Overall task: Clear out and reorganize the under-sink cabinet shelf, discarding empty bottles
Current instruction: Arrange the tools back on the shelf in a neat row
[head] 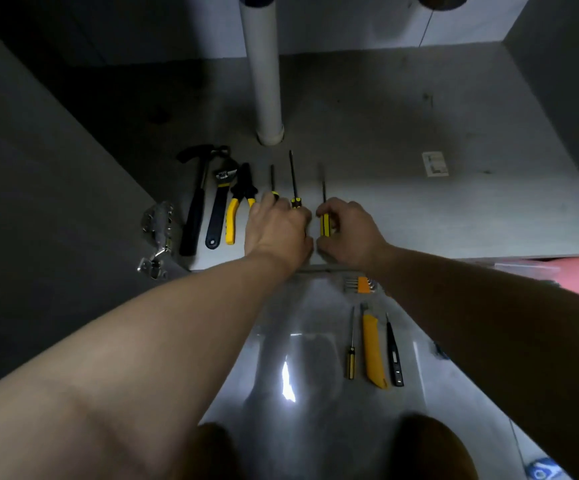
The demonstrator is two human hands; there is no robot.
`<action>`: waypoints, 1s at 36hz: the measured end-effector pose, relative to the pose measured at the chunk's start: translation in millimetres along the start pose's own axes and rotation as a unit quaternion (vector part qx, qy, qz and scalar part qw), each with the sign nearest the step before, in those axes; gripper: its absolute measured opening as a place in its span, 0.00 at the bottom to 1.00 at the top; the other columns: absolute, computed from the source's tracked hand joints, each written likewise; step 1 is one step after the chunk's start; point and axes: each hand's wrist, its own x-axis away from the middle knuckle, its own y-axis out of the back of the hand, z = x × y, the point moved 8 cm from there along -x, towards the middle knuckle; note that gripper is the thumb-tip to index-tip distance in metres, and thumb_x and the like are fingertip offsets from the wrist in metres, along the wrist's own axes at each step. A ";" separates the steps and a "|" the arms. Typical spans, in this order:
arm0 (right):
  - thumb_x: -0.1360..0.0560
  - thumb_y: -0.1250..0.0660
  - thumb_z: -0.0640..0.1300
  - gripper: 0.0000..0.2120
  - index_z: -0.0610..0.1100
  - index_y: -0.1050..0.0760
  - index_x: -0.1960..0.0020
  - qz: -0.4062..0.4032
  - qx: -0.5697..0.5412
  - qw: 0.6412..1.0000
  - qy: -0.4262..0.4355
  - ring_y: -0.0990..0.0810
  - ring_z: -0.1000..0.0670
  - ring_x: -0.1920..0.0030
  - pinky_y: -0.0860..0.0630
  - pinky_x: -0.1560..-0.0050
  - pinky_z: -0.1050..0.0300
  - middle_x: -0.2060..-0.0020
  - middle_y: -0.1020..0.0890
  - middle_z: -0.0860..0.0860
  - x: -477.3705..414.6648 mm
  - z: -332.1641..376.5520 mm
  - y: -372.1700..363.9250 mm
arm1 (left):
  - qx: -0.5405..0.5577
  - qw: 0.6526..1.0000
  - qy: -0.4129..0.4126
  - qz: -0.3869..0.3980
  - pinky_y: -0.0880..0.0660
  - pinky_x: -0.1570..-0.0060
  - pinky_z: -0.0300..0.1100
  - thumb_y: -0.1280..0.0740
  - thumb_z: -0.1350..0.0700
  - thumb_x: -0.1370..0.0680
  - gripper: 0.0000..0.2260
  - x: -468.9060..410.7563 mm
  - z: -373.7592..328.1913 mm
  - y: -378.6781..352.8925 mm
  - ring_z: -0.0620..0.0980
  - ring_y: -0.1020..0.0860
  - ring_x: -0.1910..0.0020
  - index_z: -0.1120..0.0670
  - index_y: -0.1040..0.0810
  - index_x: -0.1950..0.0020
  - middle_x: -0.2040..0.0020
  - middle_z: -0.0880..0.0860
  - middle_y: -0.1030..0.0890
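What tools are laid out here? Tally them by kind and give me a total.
Hammer: 1
Adjustable wrench: 1
Pliers: 1
Screwdrivers: 4
Utility knife: 1
Black tester pen: 1
Hex key set: 1
Total: 10

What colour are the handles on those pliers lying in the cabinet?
Yellow. The pliers show best in the head view.
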 end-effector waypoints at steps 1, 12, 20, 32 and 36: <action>0.31 0.27 0.36 0.27 0.46 0.27 0.34 -0.019 -0.003 1.000 -0.001 0.25 0.45 0.51 0.32 0.55 0.60 0.47 0.26 0.43 0.6 -1.1 -0.2 | -0.010 1.000 -0.001 0.004 0.34 0.38 0.49 0.34 0.40 0.23 0.18 -1.2 -0.4 -1.8 0.57 0.32 0.33 0.43 0.21 0.34 0.39 0.53 0.21; 0.27 0.26 0.43 0.28 0.43 0.29 0.28 -0.113 -0.032 0.993 -0.032 0.25 0.52 0.53 0.33 0.54 0.63 0.47 0.22 0.44 11.6 -16.8 -8.2 | -0.025 0.999 -0.014 -0.029 0.38 0.35 0.51 0.31 0.42 0.24 0.27 8.7 0.4 -0.2 0.58 0.35 0.32 0.46 0.30 0.26 0.34 0.52 0.23; 0.26 0.28 0.42 0.26 0.45 0.27 0.29 -0.128 -0.018 0.991 -0.030 0.21 0.46 0.49 0.35 0.55 0.64 0.47 0.21 0.43 6.8 -12.3 -13.9 | -0.039 0.999 -0.017 -0.034 0.37 0.39 0.49 0.30 0.42 0.23 0.24 6.2 4.5 -0.8 0.57 0.35 0.33 0.50 0.26 0.30 0.35 0.50 0.23; 0.25 0.28 0.44 0.26 0.47 0.28 0.28 -0.122 -0.017 0.992 -0.028 0.21 0.45 0.47 0.28 0.53 0.58 0.46 0.23 0.44 2.2 -6.7 -19.8 | -0.042 0.999 -0.007 -0.022 0.36 0.37 0.50 0.31 0.42 0.22 0.24 5.1 14.0 -1.0 0.58 0.35 0.31 0.48 0.27 0.28 0.33 0.48 0.24; 0.24 0.28 0.45 0.26 0.48 0.29 0.28 -0.123 -0.011 0.992 -0.025 0.21 0.44 0.47 0.27 0.51 0.57 0.44 0.23 0.45 1.6 -5.0 -19.4 | -0.033 0.999 -0.003 -0.024 0.37 0.36 0.50 0.31 0.43 0.23 0.26 5.5 15.0 -2.8 0.57 0.35 0.31 0.48 0.29 0.27 0.32 0.48 0.25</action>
